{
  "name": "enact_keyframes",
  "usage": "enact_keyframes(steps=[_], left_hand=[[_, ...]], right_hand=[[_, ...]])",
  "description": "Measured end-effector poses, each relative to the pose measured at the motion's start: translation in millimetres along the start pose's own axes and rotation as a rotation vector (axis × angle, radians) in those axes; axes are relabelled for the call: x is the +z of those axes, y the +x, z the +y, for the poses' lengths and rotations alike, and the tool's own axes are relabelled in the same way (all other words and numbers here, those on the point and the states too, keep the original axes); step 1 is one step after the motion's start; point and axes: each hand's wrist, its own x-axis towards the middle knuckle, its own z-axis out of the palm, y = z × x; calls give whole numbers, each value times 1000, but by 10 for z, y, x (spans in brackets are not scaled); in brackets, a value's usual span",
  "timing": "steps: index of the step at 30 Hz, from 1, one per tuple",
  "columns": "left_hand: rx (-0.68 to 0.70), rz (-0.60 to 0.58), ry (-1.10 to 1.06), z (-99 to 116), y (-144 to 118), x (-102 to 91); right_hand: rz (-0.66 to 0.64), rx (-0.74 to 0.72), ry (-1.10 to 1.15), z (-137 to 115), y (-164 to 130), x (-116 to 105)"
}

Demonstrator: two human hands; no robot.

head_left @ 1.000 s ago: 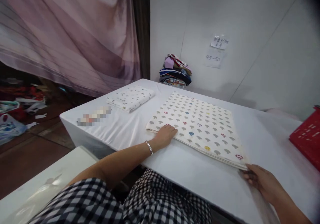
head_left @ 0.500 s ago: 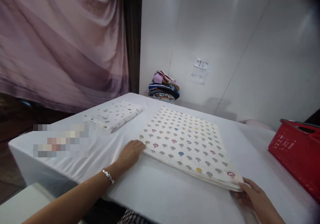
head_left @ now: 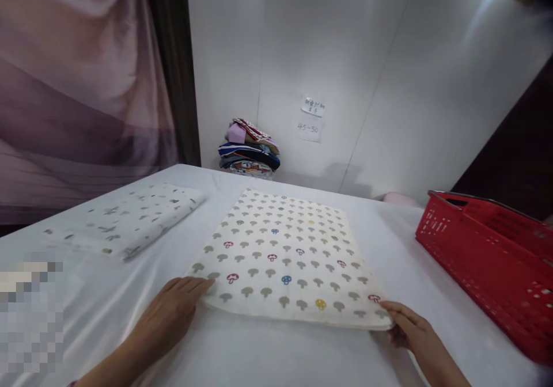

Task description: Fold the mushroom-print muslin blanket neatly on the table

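Note:
A folded white cloth with a mushroom print [head_left: 285, 254] lies flat before me on the white-covered table [head_left: 268, 352]. Most of its mushrooms are grey-brown; a few are red, blue, yellow or green. My left hand [head_left: 173, 303] grips the near left corner, fingers together on top and thumb hidden from view. At the near right corner my right hand [head_left: 412, 329] pinches the layers between thumb and fingers. Further left, apart from both hands, rests a second folded white cloth with a sparse grey print [head_left: 133, 217].
A red plastic basket [head_left: 484, 249] with holes in its walls stands at the right. Behind the table's far edge is a stack of folded fabrics [head_left: 250, 151]. Paper notes [head_left: 309, 129] hang on the pale wall, and a pinkish curtain [head_left: 78, 87] hangs at left. A pixelated patch covers the lower left.
The view has turned right and come closer, so things sit further left in it. Both hands stay on the near corners; the cloth's near edge now looks more level across my view.

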Motion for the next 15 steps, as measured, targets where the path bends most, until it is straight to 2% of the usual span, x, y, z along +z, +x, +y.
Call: enact_keyframes(steps=[3,7,10,12,15], left_hand=[[7,-58,-97,513,145,1],[120,-226,-410,1534,520,30],[138,-250,-575,2192,884,74],[105,-211,-636,2484,1103,109],[43,-117,-699,2697,1329,139]], right_hand=[[-8,-40,25,-176,-31,76],[-19,-91,-47,-492,-72,294],[-18,-145,-167,-710,-112,452],[-20,-173,-226,-817,-152,529],[-33,-224,-247,-893,-220,601]])
